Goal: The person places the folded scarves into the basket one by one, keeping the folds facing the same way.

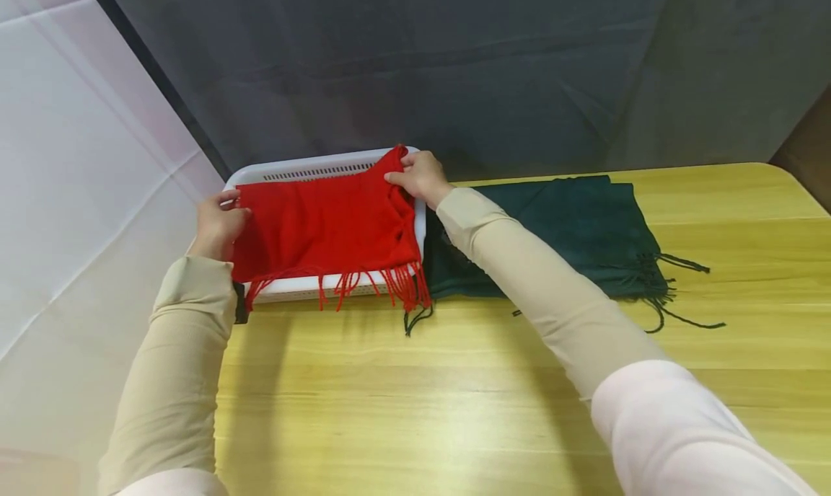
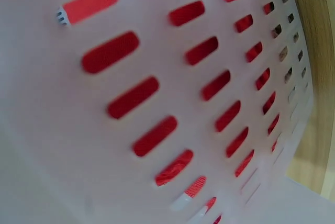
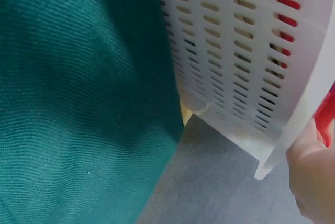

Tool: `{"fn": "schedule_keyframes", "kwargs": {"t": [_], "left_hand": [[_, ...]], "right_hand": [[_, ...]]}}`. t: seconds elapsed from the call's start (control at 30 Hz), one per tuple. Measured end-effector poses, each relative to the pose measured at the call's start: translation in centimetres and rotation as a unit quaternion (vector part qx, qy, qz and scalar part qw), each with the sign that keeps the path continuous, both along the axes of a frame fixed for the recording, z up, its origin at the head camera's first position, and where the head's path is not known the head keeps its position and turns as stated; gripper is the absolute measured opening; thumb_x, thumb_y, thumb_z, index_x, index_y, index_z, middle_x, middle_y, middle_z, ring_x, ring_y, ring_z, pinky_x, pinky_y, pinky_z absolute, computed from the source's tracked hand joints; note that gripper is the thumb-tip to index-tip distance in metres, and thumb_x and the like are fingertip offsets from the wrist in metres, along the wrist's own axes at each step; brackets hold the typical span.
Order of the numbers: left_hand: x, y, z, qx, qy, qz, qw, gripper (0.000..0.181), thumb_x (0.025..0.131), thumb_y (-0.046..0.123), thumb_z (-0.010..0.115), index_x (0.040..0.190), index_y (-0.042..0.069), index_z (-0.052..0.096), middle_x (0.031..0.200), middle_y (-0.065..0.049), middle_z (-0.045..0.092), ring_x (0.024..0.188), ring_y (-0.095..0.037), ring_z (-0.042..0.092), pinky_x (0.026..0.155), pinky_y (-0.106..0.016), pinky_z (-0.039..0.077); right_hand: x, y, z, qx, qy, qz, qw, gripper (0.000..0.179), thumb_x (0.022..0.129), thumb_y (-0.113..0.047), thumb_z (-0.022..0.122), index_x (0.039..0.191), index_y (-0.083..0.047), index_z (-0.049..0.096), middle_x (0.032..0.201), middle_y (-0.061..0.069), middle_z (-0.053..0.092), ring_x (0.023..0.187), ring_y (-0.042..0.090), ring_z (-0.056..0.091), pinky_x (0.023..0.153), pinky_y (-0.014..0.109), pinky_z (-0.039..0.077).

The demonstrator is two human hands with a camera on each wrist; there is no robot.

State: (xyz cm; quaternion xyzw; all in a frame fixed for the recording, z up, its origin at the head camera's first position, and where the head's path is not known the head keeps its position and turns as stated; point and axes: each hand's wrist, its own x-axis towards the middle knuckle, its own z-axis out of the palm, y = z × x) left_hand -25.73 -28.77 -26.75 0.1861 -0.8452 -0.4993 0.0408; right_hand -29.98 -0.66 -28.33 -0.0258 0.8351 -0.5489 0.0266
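A red fringed scarf (image 1: 324,226), folded flat, lies across the top of a white slotted plastic basket (image 1: 288,287). Its fringe hangs over the near rim. At the scarf's left end my left hand (image 1: 219,226) pinches the edge between thumb and fingers. My right hand (image 1: 425,177) grips the far right corner, where the cloth is bunched and raised at the rim. In the right wrist view, part of the right hand (image 3: 314,174) shows beside the basket wall (image 3: 235,56). Red cloth shows through the slots of the basket wall (image 2: 172,93) in the left wrist view, which leaves the left hand out.
A folded dark green fringed scarf (image 1: 565,229) lies right of the basket, partly behind my right forearm. The wooden table (image 1: 422,395) runs in front. A dark grey curtain (image 1: 415,71) hangs behind, and a white surface (image 1: 84,157) stands on the left.
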Motion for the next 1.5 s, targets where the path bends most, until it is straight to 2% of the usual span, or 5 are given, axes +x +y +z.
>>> {"fn": "schedule_keyframes", "kwargs": {"t": [0.37,0.7,0.97,1.27,1.5], "left_hand": [[0.1,-0.2,0.3,0.031,-0.007,0.008,0.9994,0.053,0.087,0.005,0.046,0.137,0.004,0.028,0.101,-0.002,0.045,0.075,-0.004,0.044,0.077,-0.019,0.042],[0.4,-0.8,0.3,0.018,-0.029,-0.001,0.9994,0.057,0.089,0.014,0.047,0.139,0.005,0.021,0.103,0.002,0.039,0.089,-0.011,0.042,0.072,-0.015,0.043],[1.1,-1.6,0.3,0.11,0.024,-0.01,0.9936,0.057,0.086,0.009,0.046,0.136,-0.004,0.022,0.091,-0.001,0.039,0.059,-0.001,0.046,0.052,-0.012,0.043],[1.6,-1.3,0.4,-0.025,-0.005,-0.037,0.999,0.056,0.09,0.022,0.044,0.138,0.002,0.025,0.126,-0.016,0.039,0.092,-0.014,0.047,0.085,-0.024,0.042],[2.5,1.0,0.9,-0.043,0.01,-0.064,0.997,0.056,0.091,0.03,0.042,0.139,0.007,0.025,0.14,-0.017,0.026,0.121,-0.031,0.033,0.098,-0.036,0.032]], "right_hand": [[0.5,0.5,0.7,-0.071,-0.064,0.027,0.995,0.05,0.087,-0.013,0.056,0.132,-0.001,0.038,0.127,0.011,0.048,0.109,0.019,0.05,0.09,0.025,0.039],[0.5,1.8,1.1,-0.187,-0.138,0.055,0.971,0.052,0.088,-0.01,0.053,0.134,0.001,0.031,0.129,0.011,0.044,0.109,0.018,0.049,0.09,0.026,0.04],[1.6,3.0,1.4,-0.23,-0.148,0.077,0.9587,0.045,0.09,-0.009,0.049,0.131,0.003,0.033,0.127,0.014,0.045,0.109,0.022,0.049,0.093,0.029,0.038],[2.7,4.4,1.5,-0.231,-0.155,0.103,0.955,0.047,0.091,-0.009,0.047,0.133,0.002,0.03,0.128,0.014,0.044,0.111,0.024,0.048,0.092,0.03,0.038],[3.7,5.5,1.6,-0.252,-0.151,0.119,0.9485,0.041,0.092,-0.01,0.046,0.13,0.004,0.035,0.127,0.018,0.044,0.11,0.026,0.048,0.091,0.03,0.04]]}}
